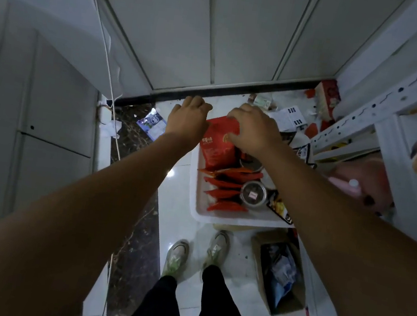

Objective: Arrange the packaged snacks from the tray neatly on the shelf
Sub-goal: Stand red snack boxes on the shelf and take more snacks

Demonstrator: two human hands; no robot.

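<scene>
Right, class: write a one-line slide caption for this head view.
Right hand grips a red snack bag in the white tray; left hand hovers alongside.

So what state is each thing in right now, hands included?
white tray: on the floor, holding snacks.
big red bag: at the tray's far end, not lifted out.
right hand: on the bag's top edge, fingers curled over it.
left hand: curled beside the bag; grip unclear.
small red packets: in a row, untouched.
round tub: lid on.
cardboard box: open, bags inside.
</scene>
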